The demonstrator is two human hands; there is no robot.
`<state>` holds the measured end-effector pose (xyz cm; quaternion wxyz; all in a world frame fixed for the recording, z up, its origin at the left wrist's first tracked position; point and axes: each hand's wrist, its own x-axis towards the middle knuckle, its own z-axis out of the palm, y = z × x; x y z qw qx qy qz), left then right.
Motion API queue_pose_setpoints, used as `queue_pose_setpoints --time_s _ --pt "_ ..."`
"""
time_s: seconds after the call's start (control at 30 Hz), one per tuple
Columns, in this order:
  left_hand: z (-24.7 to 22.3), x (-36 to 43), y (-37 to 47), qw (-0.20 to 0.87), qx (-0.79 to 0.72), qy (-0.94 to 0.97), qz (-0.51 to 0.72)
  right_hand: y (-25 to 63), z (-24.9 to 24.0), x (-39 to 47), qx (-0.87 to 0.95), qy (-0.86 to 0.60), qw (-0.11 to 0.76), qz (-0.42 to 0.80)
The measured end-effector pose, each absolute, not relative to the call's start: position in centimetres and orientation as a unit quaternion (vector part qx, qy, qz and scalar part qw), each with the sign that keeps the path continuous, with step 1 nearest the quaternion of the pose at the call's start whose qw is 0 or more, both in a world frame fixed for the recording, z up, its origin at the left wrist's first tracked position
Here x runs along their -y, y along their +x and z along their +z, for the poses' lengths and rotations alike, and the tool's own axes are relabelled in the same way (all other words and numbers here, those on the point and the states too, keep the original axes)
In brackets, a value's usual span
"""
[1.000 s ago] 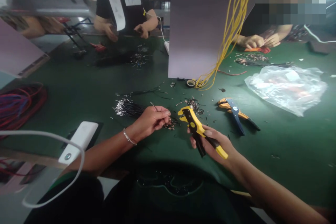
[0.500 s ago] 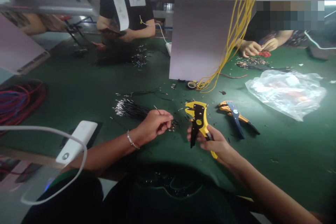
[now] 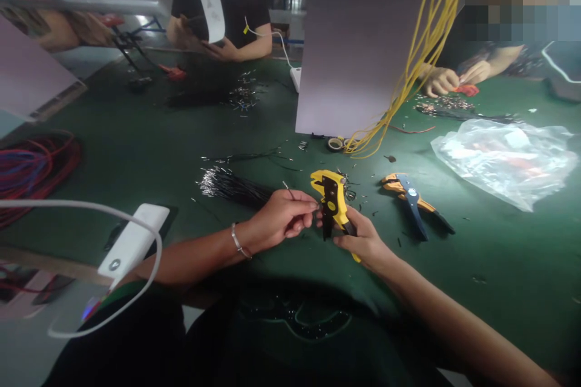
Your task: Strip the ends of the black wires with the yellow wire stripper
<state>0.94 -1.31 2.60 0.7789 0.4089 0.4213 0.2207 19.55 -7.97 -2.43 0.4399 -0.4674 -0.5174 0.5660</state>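
My left hand (image 3: 290, 216) pinches a thin black wire (image 3: 287, 187), whose light tip sticks up above the fingers. Close on its right, my right hand (image 3: 358, 234) is wrapped round the handles of a yellow and black wire stripper (image 3: 334, 198), its jaws pointing up and left. The fingertips of the left hand are beside the tool's black part; whether they touch it is unclear. A bundle of black wires with silvery ends (image 3: 227, 184) lies left of the hands, partly behind the left one.
An orange and blue stripper (image 3: 411, 196) and a clear plastic bag (image 3: 508, 154) lie at the right. Yellow wires (image 3: 422, 60) hang from the shelf. A white power bank (image 3: 134, 240) and red-blue wire coils (image 3: 36, 169) are at the left. Two people's hands work across the table.
My hands have come closer together. The right hand has brought the yellow stripper left, beside the left fingertips, and the left hand has moved right with the wire. The whole view has shifted slightly.
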Motion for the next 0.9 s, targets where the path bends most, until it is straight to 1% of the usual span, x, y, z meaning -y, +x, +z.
queue_pose_setpoints --time_s 0.13,0.37,0.67,0.9 --pt "2.5 1.3 1.2 0.781 -0.427 0.407 0.204 19.7 -3.0 7.9 0.545 -0.479 0.426 0.540" --pt "2.1 1.3 1.1 0.792 -0.412 0.406 0.195 19.9 -3.7 8.1 0.551 -0.477 0.424 0.537" --pt "2.6 1.1 1.1 0.793 -0.426 0.400 0.175 19.9 -2.8 8.0 0.616 -0.484 0.395 0.480" --pt "1.9 0.9 0.9 0.794 -0.414 0.408 0.176 19.5 -2.7 8.1 0.632 -0.477 0.397 0.464"
